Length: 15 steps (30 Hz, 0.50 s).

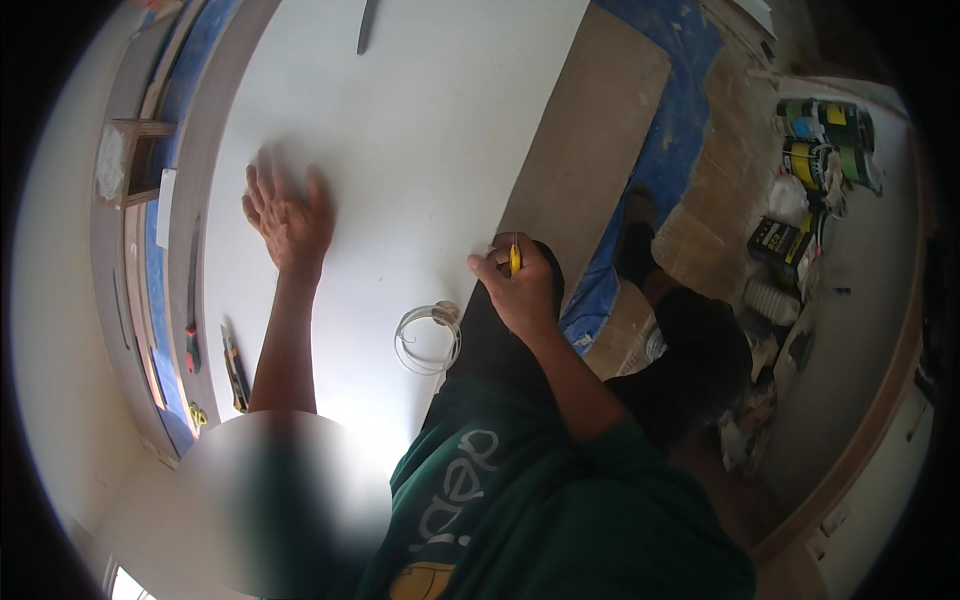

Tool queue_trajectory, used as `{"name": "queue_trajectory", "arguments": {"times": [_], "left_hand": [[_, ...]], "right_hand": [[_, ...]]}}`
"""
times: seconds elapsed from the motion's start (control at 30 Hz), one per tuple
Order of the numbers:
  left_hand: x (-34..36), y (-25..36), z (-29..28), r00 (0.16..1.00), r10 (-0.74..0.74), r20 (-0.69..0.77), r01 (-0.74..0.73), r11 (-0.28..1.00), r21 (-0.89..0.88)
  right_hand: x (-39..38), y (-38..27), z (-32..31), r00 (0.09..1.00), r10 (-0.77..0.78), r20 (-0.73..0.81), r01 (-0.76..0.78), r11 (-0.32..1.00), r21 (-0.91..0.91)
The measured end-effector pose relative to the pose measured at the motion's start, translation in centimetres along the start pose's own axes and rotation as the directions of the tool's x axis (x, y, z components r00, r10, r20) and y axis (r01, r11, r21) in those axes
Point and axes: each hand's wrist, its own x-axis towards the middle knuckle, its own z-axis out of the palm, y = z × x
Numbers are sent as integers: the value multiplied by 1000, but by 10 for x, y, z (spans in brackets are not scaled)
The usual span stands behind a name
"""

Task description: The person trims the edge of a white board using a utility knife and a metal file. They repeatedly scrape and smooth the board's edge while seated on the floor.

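A large white board [440, 120] lies beneath my hands. My left hand [288, 215] is open on it, palm down with fingers spread. My right hand [520, 290] is closed round a small yellow tool [516, 259] with a thin pointed tip, at the board's right edge over my dark-clothed leg. Between and below my hands lies a coil of thin pale wire or tubing [400, 340]. A snap-blade knife [236, 375] rests at the board's lower left, near a red-handled tool [191, 348]. A narrow metal bar [365, 25] lies near the top.
A brown panel [600, 120] runs along the right of the board, beside blue sheeting [685, 80] and a brown floor covering [735, 150]. Several cans and packages [830, 125] stand against the right wall. Boards [133, 260] and yellow scissors [197, 414] lie at the left.
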Motion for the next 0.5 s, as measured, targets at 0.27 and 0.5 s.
{"name": "queue_trajectory", "arguments": {"times": [0.27, 0.5], "left_hand": [[0, -2, 2, 1000, 1, 1, -1, 1000, 25], [-1, -1, 1, 1000, 0, -6, 0, 999, 42]], "right_hand": [[-5, 6, -18, 987, -146, -62, 129, 965, -228], [-2, -8, -25, 912, -409, 42, 382, 804, -456]]}}
